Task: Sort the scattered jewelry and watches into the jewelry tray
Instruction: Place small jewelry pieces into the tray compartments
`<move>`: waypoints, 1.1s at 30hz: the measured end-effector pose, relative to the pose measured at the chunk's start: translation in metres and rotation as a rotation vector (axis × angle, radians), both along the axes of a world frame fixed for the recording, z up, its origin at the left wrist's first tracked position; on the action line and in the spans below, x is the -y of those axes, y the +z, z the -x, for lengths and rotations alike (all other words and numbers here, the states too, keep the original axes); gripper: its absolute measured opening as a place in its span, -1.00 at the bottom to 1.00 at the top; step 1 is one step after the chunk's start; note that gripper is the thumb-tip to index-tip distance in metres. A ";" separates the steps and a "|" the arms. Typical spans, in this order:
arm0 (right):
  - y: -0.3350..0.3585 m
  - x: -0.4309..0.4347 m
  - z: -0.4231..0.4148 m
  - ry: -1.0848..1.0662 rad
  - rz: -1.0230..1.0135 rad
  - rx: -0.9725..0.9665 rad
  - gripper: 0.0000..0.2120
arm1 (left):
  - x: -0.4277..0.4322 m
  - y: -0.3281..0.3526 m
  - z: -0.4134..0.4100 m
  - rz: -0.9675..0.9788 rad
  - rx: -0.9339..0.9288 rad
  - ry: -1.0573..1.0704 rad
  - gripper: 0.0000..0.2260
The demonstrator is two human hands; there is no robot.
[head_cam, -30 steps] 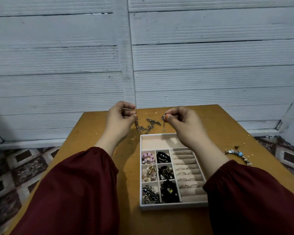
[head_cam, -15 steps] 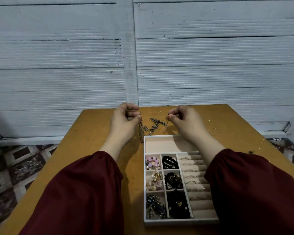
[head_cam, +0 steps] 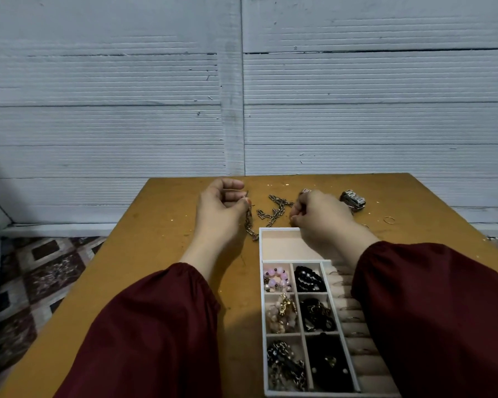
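Has lowered the chain (head_cam: 273, 210), held in the air a second ago, and laid its middle slack on the table (head_cam: 161, 225) just behind the jewelry tray (head_cam: 261, 254). Pinches one end with the left hand (head_cam: 219, 209), the other with the curled right hand (head_cam: 319, 218). Probably means to gather it into the wide far compartment (head_cam: 279, 244). Leaves a watch (head_cam: 352, 200) and a ring (head_cam: 389, 220) further right on the ochre wood; behind, white ribbed wall (head_cam: 357, 124), patterned floor (head_cam: 41, 268) at left.
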State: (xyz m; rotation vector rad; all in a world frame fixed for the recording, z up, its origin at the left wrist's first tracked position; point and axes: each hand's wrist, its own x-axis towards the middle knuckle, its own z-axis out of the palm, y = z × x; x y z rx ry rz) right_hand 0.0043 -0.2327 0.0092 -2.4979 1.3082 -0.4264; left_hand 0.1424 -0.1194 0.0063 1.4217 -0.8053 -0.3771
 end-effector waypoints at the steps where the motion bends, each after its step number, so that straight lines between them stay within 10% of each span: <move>1: 0.000 0.000 -0.001 -0.009 0.004 -0.009 -0.94 | 0.000 -0.002 0.000 0.000 -0.006 0.001 -0.74; 12: 0.027 -0.014 -0.027 0.170 -0.306 0.387 -0.87 | 0.002 -0.012 -0.001 0.060 -0.077 0.010 -0.72; 33: 0.011 -0.027 -0.050 0.300 -0.393 0.469 -0.92 | -0.011 -0.008 -0.011 0.223 -0.506 -0.148 -0.68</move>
